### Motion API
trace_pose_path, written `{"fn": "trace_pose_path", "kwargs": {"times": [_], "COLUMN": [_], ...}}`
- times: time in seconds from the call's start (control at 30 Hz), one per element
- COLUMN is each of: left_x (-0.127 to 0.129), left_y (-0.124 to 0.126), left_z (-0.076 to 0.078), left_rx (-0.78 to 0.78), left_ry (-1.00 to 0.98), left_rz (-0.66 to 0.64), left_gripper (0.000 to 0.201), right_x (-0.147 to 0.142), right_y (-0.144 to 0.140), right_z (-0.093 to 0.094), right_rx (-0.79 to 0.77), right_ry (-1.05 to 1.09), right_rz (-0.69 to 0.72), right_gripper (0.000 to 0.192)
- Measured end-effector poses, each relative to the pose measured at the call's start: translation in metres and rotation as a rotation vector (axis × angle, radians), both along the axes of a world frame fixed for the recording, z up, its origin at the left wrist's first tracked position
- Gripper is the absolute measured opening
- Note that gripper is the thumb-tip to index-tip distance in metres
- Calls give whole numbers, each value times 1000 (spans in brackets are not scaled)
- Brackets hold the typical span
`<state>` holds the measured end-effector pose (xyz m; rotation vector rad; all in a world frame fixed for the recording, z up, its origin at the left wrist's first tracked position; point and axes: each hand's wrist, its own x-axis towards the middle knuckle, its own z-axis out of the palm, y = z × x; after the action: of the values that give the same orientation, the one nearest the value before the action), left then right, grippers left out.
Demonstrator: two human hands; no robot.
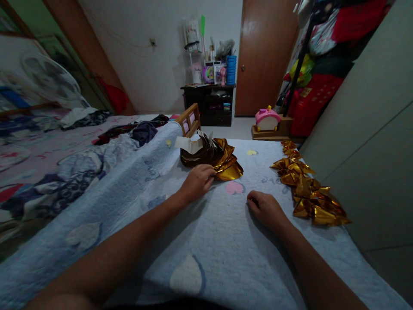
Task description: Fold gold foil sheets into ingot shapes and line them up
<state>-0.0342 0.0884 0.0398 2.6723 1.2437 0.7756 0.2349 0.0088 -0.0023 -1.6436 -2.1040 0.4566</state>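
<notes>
My left hand (198,181) is closed at the near edge of a fanned stack of gold foil paper sheets (229,165), its fingertips pinching the edge of a sheet. A pale paper strip (190,145) curls up at the stack's far left side. My right hand (266,209) rests on the quilt (226,245), its fingers curled in and nothing visible in them. To its right lies a long row of folded gold foil pieces (305,189), apart from the hand. The underside of each hand is hidden.
A wooden rail (190,118) stands behind the stack. Rumpled clothes (142,131) lie on the bed at left, near a white fan (48,77). A pink toy (267,119) sits beyond the far edge. A pale cabinet (364,146) borders the right side.
</notes>
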Motion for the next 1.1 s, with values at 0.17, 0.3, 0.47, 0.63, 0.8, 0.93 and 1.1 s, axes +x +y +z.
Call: {"fn": "trace_pose_path", "kwargs": {"times": [0.17, 0.3, 0.47, 0.63, 0.8, 0.93, 1.1], "left_x": [-4, -6, -9, -10, -15, -21, -9], "left_y": [42, 60, 76, 81, 73, 54, 2], "left_z": [0, -9, -15, -17, -16, -8, 10], "left_rx": [197, 234, 278, 262, 272, 292, 250], "left_ry": [158, 207, 309, 317, 194, 13, -302], "left_rz": [382, 476, 521, 461, 413, 350, 252], "left_gripper": [23, 30, 34, 34, 41, 39, 24], "right_x": [0, 0, 0, 0, 0, -1, -5], "right_y": [0, -1, -2, -2, -2, -3, -6], "right_z": [0, 1, 3, 4, 3, 5, 9], "right_rx": [-11, -11, -20, -25, -29, -40, -62], "right_ry": [-10, -20, -33, -44, -45, -36, 101], "right_rz": [5, 10, 7, 7, 10, 12, 24], "right_gripper": [21, 21, 21, 21, 21, 21, 20]}}
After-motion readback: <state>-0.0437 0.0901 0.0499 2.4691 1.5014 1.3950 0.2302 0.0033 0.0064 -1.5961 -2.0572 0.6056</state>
